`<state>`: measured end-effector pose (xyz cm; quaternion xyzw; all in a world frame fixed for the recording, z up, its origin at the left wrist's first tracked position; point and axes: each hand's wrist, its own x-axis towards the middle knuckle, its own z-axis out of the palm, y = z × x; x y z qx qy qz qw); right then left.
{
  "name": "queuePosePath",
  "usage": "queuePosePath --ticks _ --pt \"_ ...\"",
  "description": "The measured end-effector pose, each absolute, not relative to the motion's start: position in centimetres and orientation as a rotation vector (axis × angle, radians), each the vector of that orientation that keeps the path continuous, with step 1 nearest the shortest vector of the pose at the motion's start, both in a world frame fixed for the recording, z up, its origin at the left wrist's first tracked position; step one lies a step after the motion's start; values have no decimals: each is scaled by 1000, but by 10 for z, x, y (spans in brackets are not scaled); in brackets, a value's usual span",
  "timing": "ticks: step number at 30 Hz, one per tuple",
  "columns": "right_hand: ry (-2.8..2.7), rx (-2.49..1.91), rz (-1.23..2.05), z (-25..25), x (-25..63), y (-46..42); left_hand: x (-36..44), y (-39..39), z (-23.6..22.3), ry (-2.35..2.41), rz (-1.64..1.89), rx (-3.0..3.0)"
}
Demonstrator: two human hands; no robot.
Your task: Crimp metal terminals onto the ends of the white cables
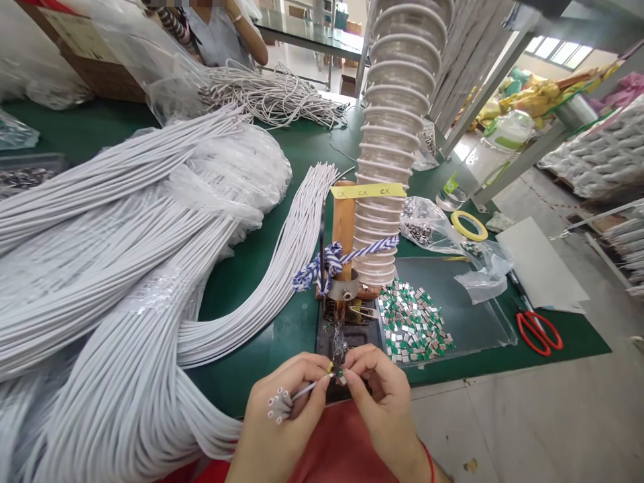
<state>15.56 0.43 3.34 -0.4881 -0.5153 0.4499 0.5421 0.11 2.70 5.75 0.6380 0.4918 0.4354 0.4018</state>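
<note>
My left hand (pixel 284 409) is closed around several white cables (pixel 282 404), their cut ends poking out. One single cable (pixel 304 390) runs forward between its thumb and fingertips. Opposite it, my right hand (pixel 380 389) pinches a small green and silver connector board (pixel 341 379) where the cable's end meets it. Both sets of fingertips are close together under the dark tip of an upright soldering iron (pixel 338 339). The iron's wooden handle (pixel 344 228) is tied with blue and white cord (pixel 327 267). Whether cable and board touch is too small to tell.
Several small boards (pixel 415 322) lie piled on a clear sheet at right. Behind the iron rises a ribbed hose (pixel 397 121). White cable bundles (pixel 125 268) cover the left side. Red-handled scissors (pixel 539 332), yellow tape (pixel 469 226) and plastic bags lie right. Another person (pixel 216 33) sits across.
</note>
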Motion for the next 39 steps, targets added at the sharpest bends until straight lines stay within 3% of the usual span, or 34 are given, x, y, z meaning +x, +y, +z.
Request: queuePosePath --ticks 19,26,39 --pt "-1318 -1406 1286 37 167 4 1 18 38 1262 1065 1515" --pt "-1424 -1470 1228 41 169 8 -2 18 30 1196 971 1560" --pt "-1157 -1366 1433 39 172 5 4 16 38 1135 966 1646"
